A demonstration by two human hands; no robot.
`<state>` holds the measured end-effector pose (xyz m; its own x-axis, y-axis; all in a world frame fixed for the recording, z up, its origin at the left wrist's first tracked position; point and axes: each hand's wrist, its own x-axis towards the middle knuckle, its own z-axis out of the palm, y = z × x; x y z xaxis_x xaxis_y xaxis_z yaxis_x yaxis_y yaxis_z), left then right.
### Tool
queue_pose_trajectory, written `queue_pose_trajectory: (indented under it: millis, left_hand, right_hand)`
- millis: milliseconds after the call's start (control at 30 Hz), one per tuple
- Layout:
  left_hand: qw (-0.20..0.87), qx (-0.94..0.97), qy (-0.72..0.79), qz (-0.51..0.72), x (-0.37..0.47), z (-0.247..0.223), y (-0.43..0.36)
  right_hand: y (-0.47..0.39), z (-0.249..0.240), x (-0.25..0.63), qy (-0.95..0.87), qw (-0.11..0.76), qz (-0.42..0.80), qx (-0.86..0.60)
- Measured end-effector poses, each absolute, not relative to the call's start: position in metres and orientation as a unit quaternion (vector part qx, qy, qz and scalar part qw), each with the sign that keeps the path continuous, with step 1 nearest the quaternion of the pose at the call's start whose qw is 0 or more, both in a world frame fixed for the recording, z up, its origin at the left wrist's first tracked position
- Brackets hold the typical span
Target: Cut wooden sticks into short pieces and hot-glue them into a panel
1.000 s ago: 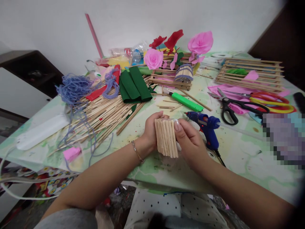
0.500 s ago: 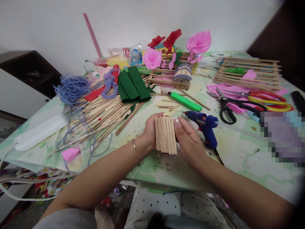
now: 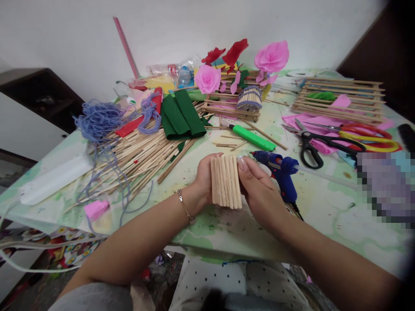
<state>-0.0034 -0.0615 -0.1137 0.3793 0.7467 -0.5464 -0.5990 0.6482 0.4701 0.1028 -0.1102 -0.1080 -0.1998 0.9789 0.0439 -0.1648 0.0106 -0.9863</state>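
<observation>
A small panel of short wooden sticks [image 3: 226, 182], set side by side, is held up over the front of the table. My left hand [image 3: 205, 179] grips its left edge, fingers partly hidden behind it. On the right edge, my right hand [image 3: 257, 185] closes with the thumb near the top corner. Just beyond my right hand lies a blue glue gun [image 3: 282, 172] with a clear glue stick in its back. Several short cut sticks [image 3: 227, 144] and a green cutter [image 3: 253, 137] rest behind the panel.
Long sticks [image 3: 139, 155], blue yarn [image 3: 99, 121] and green paper [image 3: 183, 114] cover the left side. Paper flowers [image 3: 207, 79] stand at the back by a small stick frame. Black scissors [image 3: 311, 149] and a larger stick frame [image 3: 340, 99] are at the right.
The panel has turned slightly in my hands, and my right thumb has shifted a little at its edge. Both hands keep their hold.
</observation>
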Motion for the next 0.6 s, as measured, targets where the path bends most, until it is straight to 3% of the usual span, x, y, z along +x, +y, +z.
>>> queue_pose_trajectory:
  millis: [133, 600]
  left_hand:
    - [0.819, 0.097, 0.399, 0.400, -0.0095, -0.1102, -0.0589]
    - [0.790, 0.096, 0.417, 0.439, -0.0090, -0.1107, -0.0582]
  right_hand:
    - [-0.1121, -0.1071, 0.1077, -0.511, 0.466, 0.633, -0.348]
    - [-0.1186, -0.1084, 0.1043, -0.594, 0.464, 0.568, -0.330]
